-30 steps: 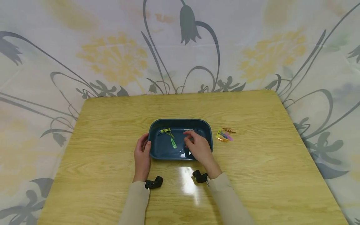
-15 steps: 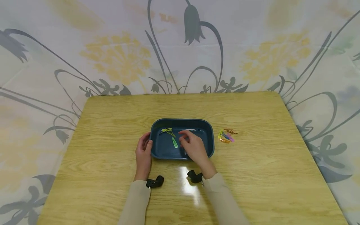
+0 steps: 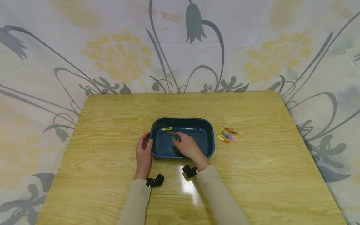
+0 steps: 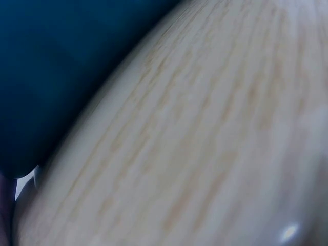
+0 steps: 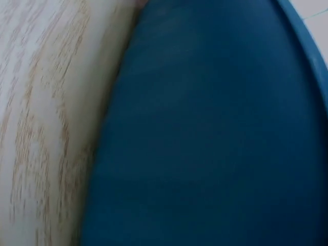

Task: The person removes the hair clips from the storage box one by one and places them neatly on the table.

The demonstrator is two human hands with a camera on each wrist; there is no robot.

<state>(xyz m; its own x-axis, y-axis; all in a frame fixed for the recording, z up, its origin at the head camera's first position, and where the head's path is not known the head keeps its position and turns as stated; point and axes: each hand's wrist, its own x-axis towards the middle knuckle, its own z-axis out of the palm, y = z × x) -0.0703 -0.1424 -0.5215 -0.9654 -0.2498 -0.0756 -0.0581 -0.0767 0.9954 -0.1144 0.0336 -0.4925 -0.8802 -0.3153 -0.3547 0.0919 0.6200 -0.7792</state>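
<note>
Nearest the person, the left hand point(image 3: 143, 153) grips the left rim of the dark blue tray point(image 3: 208, 137), thumb curled over the edge, while the right hand point(image 3: 187, 147) reaches inside the tray with fingers curled; whether they pinch the green hair clip point(image 3: 174, 137) at their tips cannot be told. Just beyond those fingertips a yellow-green clip point(image 3: 167, 129) lies near the tray's far wall. Well to the right of the fingers, a small pile of coloured clips point(image 3: 226, 135) rests on the wooden table point(image 3: 253, 175).

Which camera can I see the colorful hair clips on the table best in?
The head camera: the hair clips lie in a small pile right of the blue tray. Both wrist cameras show only blurry tray and table, no clips.
</note>
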